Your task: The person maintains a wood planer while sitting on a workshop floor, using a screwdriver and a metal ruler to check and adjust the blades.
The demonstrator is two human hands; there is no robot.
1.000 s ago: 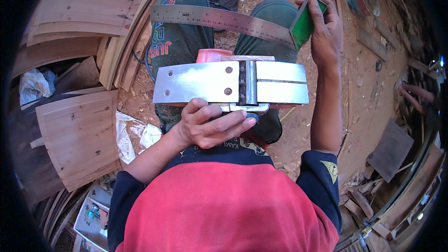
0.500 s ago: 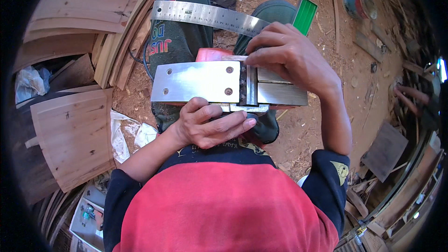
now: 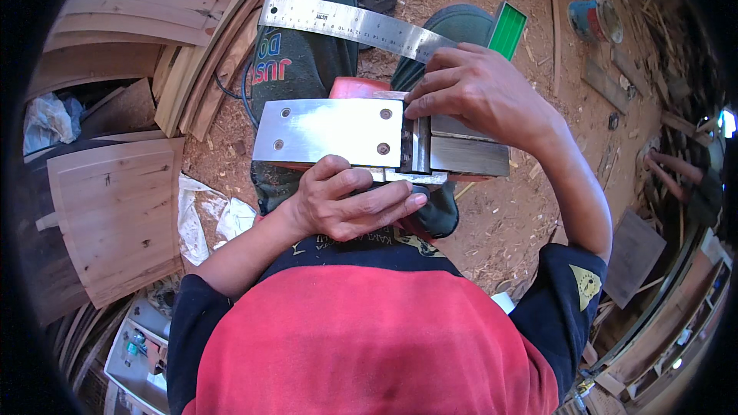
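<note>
An electric planer lies upside down across my lap, its shiny sole plate up and its red body partly showing. My left hand grips its near side, fingers bent along the edge below the slot. My right hand reaches over from the right, thumb and fingers pinched at the far end of the cutter drum; the exact spot they hold is hidden. Across my knees rests a steel ruler blade, its right end behind my right hand. Beside it stands a green-faced bar, possibly the ruler's square handle.
Wooden panels and planks lean at the left, near a white plastic sheet. An open white case sits lower left. A paint can and scrap wood lie on the shaving-strewn dirt floor. Another person's limb shows far right.
My view has shifted slightly. My right elbow has swung outward, and the right fingers stay at the drum's far end. The left hand keeps its grip on the planer.
</note>
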